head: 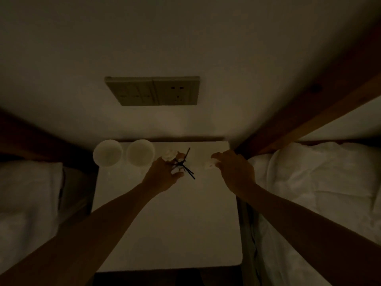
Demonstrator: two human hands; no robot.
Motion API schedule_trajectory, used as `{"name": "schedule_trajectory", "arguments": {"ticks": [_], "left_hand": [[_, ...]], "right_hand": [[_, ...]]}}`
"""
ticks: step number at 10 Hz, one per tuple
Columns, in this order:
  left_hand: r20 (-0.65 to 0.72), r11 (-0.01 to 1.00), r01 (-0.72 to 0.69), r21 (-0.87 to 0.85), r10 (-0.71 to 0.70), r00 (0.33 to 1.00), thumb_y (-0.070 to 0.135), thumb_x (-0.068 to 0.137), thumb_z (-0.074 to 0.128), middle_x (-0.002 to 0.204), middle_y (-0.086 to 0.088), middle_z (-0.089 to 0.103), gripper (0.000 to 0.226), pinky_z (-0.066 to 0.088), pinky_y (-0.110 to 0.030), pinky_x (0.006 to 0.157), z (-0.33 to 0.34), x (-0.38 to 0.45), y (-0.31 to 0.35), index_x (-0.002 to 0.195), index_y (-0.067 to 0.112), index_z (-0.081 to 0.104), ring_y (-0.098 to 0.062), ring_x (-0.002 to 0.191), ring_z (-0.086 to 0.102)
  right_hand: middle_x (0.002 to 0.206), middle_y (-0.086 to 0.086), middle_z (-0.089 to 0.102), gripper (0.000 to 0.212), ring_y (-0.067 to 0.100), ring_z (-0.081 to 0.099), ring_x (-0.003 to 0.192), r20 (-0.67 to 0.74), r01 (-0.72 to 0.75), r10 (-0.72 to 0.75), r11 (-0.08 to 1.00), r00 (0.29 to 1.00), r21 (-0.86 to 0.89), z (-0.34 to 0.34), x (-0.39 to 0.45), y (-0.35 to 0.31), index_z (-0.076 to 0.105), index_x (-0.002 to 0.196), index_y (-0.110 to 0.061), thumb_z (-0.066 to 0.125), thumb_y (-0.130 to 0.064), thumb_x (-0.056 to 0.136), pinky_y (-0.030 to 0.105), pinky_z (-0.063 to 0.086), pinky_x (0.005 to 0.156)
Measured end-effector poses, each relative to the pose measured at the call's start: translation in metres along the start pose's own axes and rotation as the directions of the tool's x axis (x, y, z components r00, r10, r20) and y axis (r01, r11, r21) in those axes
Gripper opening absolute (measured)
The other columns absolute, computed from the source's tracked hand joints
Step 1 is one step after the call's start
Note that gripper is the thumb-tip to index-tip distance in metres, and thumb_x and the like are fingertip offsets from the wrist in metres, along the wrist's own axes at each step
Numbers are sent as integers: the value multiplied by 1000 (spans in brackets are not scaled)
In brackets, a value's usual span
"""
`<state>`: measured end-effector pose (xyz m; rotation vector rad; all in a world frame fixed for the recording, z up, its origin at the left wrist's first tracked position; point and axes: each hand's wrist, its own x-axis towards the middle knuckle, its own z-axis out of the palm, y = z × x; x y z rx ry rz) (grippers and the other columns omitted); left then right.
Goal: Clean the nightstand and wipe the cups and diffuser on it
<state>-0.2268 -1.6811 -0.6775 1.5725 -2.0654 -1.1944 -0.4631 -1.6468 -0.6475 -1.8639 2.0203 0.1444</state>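
Dimly lit, the two white cups are standing side by side at the eleven o'clock corner of the white tabletop: the left cup and the right cup, nearly touching, and nothing is showing inside either. Just toward three o'clock of them, the left hand is curling its fingers round the reed diffuser, whose dark sticks are fanning out between the fingers; the bottle itself is mostly hidden, so whether it is standing on the surface or lifted cannot be told. At three o'clock of that, apart from it, the right hand is pinching a small pale cloth or tissue near the one o'clock corner.

On the wall at twelve o'clock, a switch and socket panel is sitting. White bedding is lying on both sides: a bed at nine o'clock and a bed at three o'clock with a wooden headboard rail.
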Motion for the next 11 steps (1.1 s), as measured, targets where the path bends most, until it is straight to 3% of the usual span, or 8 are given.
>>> {"name": "schedule_trajectory", "arguments": {"ticks": [1,3,5,8,9,10,11], "left_hand": [[22,984,42,173,-47,999,21,83,78,137,-8,60,55,39,-40,110,1,22,-8,135,14,59,-28,130,52],[-26,990,59,131,-56,998,13,81,79,132,-11,63,54,46,-44,105,8,38,-13,132,10,60,-30,124,57],[-44,987,96,130,-91,995,18,81,79,132,-5,63,56,47,-42,103,9,48,-11,133,17,59,-26,124,57],[-79,986,159,55,-154,985,17,83,77,133,-8,62,56,48,-44,103,14,40,-7,135,15,57,-28,123,58],[-41,978,169,124,-166,985,19,84,76,134,-9,61,60,48,-43,101,9,38,-5,140,16,52,-29,123,57],[13,967,216,135,-219,976,18,80,80,149,-9,46,85,48,-41,102,3,32,-3,152,17,34,-32,122,57],[50,955,278,105,-285,957,20,76,84,156,-3,34,102,51,-25,77,-4,20,2,156,19,21,-21,90,66]], "right_hand": [[128,4,53,33,30,55,112,38,24,-25,999,999,29,7,17,3,51,134,-36,41,-26,104,44,53,85],[127,3,55,33,27,56,111,18,39,-40,997,999,61,10,34,0,53,133,-37,45,-27,103,42,55,82],[121,3,58,31,25,63,103,-21,83,-82,996,996,24,4,39,-4,54,133,-36,47,-31,103,38,57,74],[121,4,57,32,24,62,102,-12,71,-71,997,997,-1,1,38,-13,52,134,-34,45,-31,104,40,59,73],[127,5,54,34,25,62,104,9,49,-49,999,999,12,-2,37,-15,49,137,-34,46,-32,103,39,58,76],[149,4,38,51,25,59,115,39,49,-51,998,998,47,-4,33,-14,35,147,-39,53,-36,100,38,56,82],[156,3,27,63,25,57,118,-10,44,-44,999,999,-6,-13,27,-10,26,151,-42,57,-34,97,37,55,80]]}}
